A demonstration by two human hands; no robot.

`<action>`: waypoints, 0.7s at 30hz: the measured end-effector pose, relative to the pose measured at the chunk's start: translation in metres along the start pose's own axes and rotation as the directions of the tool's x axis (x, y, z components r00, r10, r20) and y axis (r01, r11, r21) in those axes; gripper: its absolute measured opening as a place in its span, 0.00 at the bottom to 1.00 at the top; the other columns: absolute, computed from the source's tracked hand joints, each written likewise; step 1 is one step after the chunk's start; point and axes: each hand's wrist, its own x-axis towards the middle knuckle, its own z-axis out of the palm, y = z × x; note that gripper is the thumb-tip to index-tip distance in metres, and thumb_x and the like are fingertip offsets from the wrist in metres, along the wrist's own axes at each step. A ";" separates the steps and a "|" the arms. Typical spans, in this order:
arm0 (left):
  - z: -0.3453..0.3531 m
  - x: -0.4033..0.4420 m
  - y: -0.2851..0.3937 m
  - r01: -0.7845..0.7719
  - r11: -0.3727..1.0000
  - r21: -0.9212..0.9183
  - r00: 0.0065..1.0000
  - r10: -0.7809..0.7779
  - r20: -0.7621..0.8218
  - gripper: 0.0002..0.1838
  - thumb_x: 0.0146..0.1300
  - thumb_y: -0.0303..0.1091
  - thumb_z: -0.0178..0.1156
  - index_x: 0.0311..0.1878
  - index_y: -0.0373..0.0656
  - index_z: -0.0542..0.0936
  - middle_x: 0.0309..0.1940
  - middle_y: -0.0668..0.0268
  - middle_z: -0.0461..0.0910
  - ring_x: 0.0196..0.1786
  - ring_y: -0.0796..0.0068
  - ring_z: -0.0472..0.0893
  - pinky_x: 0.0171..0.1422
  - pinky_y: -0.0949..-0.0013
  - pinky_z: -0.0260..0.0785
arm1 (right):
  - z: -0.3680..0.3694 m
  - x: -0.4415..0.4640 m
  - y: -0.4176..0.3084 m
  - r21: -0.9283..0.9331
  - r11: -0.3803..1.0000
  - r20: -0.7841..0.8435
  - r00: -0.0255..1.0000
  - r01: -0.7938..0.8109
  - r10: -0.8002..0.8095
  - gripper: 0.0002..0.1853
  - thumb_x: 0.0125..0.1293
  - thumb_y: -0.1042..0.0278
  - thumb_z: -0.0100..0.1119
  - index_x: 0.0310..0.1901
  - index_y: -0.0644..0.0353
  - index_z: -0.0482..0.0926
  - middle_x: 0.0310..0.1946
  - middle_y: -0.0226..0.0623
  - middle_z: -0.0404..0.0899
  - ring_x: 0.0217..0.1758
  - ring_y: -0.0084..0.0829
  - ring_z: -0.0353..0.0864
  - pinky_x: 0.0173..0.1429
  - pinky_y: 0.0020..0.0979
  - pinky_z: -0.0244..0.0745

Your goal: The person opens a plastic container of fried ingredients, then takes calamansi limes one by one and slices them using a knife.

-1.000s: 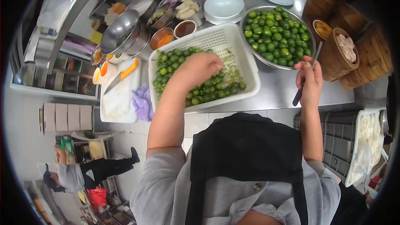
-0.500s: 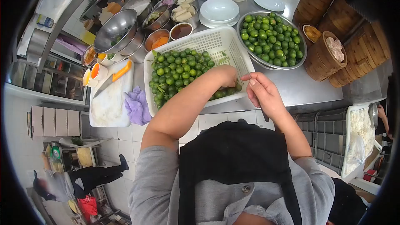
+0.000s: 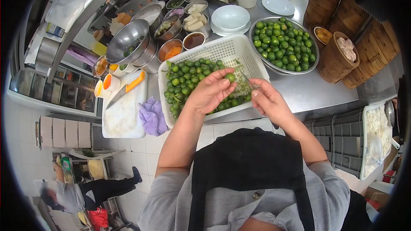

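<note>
My left hand pinches one small green lime above the white perforated basket. Facing it, my right hand is closed round a small knife; the thin blade points up at the lime, and the grip is mostly hidden in my fingers. Under my hands, many limes with a few leaves and stems fill the left side and front of the basket. Green trimmings lie on its bottom at the right. A steel bowl heaped with limes stands right of the basket.
Left is a white cutting board with a yellow-handled knife and a purple cloth. Behind the basket stand steel bowls of ingredients and white plates. Bamboo steamers stack up at right. Another person is at lower left.
My left hand has come up out of the basket with a lime and turned its palm toward me. The knife blade in my right hand now shows. The whole view has shifted slightly.
</note>
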 end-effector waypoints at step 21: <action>0.016 -0.010 -0.018 -0.214 0.961 0.176 0.966 0.235 -0.104 0.16 0.66 0.29 0.57 0.56 0.36 0.72 0.43 0.66 0.76 0.43 0.78 0.76 0.51 0.74 0.71 | 0.019 0.011 0.003 -0.055 0.987 0.102 0.984 0.149 -0.143 0.24 0.69 0.75 0.48 0.67 0.58 0.63 0.43 0.26 0.71 0.36 0.13 0.65 0.43 0.18 0.66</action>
